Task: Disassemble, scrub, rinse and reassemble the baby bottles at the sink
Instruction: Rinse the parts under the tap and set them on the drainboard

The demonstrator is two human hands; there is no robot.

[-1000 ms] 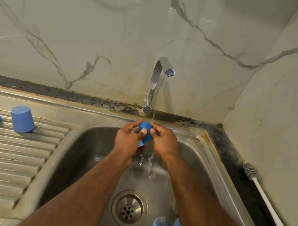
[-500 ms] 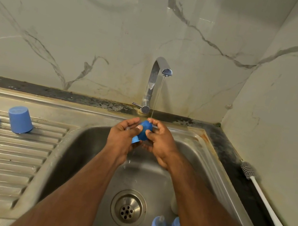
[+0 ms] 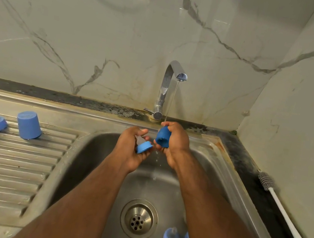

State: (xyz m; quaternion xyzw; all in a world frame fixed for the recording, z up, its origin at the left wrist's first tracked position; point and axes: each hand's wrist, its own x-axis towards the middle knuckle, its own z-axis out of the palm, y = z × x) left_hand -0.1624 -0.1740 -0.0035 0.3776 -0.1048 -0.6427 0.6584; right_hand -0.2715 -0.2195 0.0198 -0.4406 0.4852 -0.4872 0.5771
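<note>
Left hand (image 3: pixel 129 147) gripping teat collar (image 3: pixel 144 147), right hand (image 3: pixel 175 140) clasping blue cap (image 3: pixel 163 137) (under tap (image 3: pixel 167 87)) — brush (image 3: pixel 281 212) aside.

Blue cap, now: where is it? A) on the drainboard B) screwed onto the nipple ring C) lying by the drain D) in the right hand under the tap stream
D: the right hand grips the blue cap under the tap's water stream, apart from the nipple ring held in the left hand.
</note>
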